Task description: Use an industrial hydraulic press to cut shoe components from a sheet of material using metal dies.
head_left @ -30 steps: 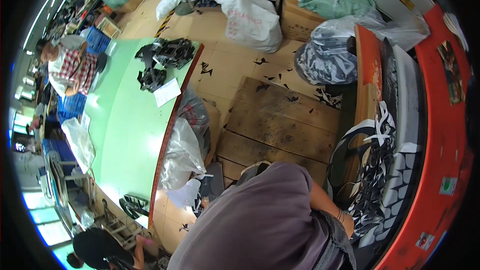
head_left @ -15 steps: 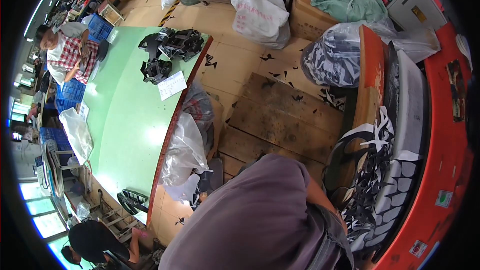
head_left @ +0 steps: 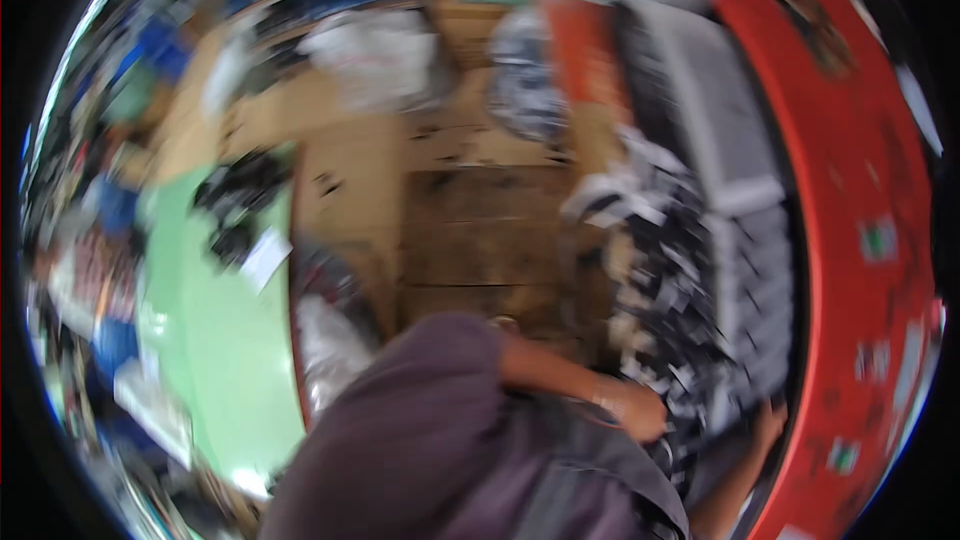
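My left hand [head_left: 642, 416] reaches right, over the near end of a pile of black and white fabric scraps [head_left: 665, 285]. Its fingers are smeared, so I cannot tell whether it grips anything. My right hand [head_left: 769, 426] lies farther right, between the near end of a long grey sheet [head_left: 755, 310] with rows of cut shapes and the red machine [head_left: 815, 240]. Motion blurs its fingers too. A dark grey piece of material shows between the two hands; whether either one touches it is unclear.
A green table [head_left: 215, 340] stands at the left, with black parts [head_left: 238, 190] and a white paper [head_left: 266, 259] on it. Clear plastic bags [head_left: 330, 345] stand beside it. Wooden boards [head_left: 480, 240] cover the floor ahead. Filled bags and a blurred shelf stand farther back.
My view has swung to the right, toward the red machine. Both hands now show at the near end of the scrap pile and the grey sheet; before, my body hid them.
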The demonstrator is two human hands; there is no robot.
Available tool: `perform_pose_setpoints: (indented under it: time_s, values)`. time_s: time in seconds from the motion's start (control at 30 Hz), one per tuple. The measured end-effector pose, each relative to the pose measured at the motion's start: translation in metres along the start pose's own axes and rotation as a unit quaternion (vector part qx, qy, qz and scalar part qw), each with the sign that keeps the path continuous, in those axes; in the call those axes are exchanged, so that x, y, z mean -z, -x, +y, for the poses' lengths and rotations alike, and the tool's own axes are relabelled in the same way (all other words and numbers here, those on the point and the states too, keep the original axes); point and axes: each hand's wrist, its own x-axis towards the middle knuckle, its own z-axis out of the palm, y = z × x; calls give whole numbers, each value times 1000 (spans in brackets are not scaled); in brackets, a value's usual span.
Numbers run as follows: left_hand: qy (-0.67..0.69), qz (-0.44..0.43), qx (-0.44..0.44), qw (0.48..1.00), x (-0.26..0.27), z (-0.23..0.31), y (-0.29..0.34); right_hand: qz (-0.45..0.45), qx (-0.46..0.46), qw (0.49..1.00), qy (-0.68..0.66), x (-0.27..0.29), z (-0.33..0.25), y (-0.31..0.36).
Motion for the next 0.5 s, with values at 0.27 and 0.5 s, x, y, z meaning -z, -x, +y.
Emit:
perform_pose_setpoints:
  time_s: [0.27,0.5]
  values:
    - [-72,-150,143,976,66,-29,9,-131,-162,899,-386,7,-29,3]
    - [-1,-250,140,958,111,-18,-107,-84,-258,955,-120,33,-4,33]
